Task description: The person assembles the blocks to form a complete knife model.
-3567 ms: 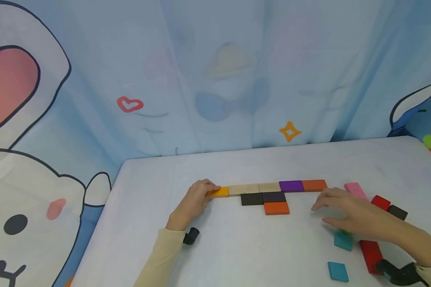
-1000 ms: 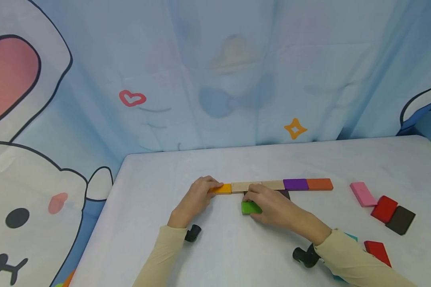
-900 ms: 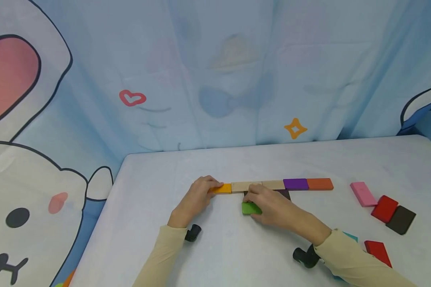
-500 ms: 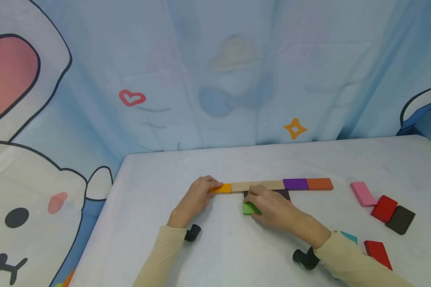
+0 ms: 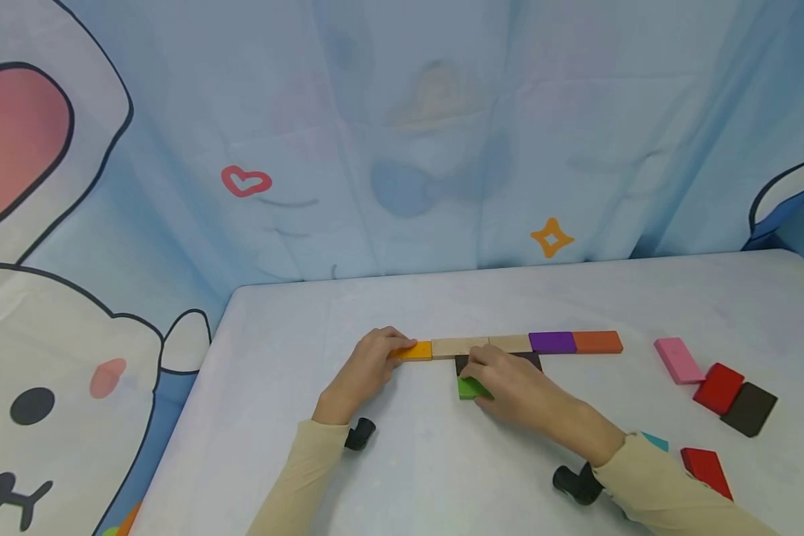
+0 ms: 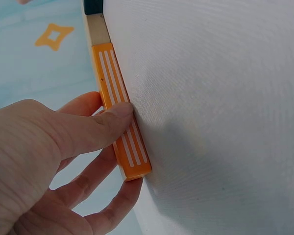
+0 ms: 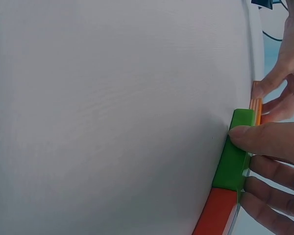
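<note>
My left hand pinches the yellow-orange block at the left end of a row; white stripes mark its side in the left wrist view. Rightward along that row lie two plain wooden blocks, a purple block and an orange block. Below the wooden ones sit two dark blocks, partly covered by my right hand. Its thumb and fingers hold a green block against the dark row's lower side. In the right wrist view the green block's end meets a red-orange block.
On the right lie loose blocks: pink, red, black, another red and a teal one mostly behind the right sleeve. A patterned blue curtain hangs behind the white table.
From the loose blocks, my right hand has come left, and it now holds the green block below the dark ones. Lately that block has slid slightly right. My left hand stays put.
</note>
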Tool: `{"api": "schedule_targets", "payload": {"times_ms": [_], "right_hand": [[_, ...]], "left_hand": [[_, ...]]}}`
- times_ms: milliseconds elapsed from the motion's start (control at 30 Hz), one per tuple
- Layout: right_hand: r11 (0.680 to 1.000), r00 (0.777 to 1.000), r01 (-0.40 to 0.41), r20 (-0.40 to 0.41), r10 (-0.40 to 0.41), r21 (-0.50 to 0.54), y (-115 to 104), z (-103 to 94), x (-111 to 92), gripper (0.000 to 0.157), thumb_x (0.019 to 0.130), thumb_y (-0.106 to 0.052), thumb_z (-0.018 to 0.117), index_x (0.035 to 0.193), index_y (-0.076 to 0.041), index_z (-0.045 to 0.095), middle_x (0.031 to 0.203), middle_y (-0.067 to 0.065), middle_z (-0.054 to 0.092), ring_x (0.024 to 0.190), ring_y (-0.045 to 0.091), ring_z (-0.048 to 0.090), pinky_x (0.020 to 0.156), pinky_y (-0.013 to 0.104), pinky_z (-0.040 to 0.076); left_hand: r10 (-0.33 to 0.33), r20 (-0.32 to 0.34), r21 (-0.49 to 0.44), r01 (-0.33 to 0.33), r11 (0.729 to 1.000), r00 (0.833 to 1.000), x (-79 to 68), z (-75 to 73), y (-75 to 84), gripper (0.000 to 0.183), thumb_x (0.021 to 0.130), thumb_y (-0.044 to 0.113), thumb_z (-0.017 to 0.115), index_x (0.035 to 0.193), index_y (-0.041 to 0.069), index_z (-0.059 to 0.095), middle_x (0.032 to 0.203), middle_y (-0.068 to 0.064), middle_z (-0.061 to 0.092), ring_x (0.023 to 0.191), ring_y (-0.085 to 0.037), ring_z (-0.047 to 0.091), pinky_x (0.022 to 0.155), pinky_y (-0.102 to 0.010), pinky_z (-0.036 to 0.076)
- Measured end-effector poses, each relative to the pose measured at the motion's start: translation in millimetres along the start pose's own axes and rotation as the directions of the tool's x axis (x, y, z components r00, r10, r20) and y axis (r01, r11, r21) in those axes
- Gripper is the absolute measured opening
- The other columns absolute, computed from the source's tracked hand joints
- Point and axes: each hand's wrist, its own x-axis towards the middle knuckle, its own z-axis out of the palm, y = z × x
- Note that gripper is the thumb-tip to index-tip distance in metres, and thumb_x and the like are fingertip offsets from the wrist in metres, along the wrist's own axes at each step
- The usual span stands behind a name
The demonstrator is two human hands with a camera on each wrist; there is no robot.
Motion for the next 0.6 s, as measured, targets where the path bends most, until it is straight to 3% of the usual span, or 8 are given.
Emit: {"api": "schedule_targets", "payload": {"times_ms": [267,400,600], "right_hand": [[1.000,1.000,-0.003,-0.005,0.003,-0.004,-1,-2.3,1,0.031,0.076,0.000,0.092,0.104,-0.001,0.078,0.098,0.004,0.062,0.089,0.017,0.057,0.080,0.031,0.062],[1.000,1.000,-0.009,0.010,0.009,0.015,-1,-3.8,2,0.031,0.077,0.000,0.091,0.105,-0.002,0.078,0.100,0.004,0.063,0.090,0.017,0.058,0.081,0.032,0.061],[0.979,0.990,-0.133,0.056,0.126,0.155,9,-25.8,-2,0.032,0.083,-0.010,0.090,0.112,-0.005,0.078,0.106,0.003,0.065,0.096,0.020,0.062,0.085,0.039,0.062]], "left_hand": [[-0.013,0.000,0.003,0.013,1.000,1.000,0.0,-1.6,1.8,0.039,0.093,-0.009,0.073,0.130,0.001,0.072,0.122,-0.009,0.071,0.113,-0.028,0.063,0.104,-0.037,0.055],[-0.014,0.000,0.010,0.014,1.000,1.000,-0.1,-0.7,1.6,0.039,0.093,-0.009,0.074,0.130,0.001,0.072,0.122,-0.010,0.071,0.113,-0.028,0.064,0.104,-0.037,0.055],[-0.008,0.004,0.014,0.008,1.000,1.000,0.4,0.8,1.7,0.039,0.093,-0.008,0.074,0.130,0.001,0.072,0.122,-0.010,0.071,0.114,-0.028,0.064,0.104,-0.037,0.055]]}}
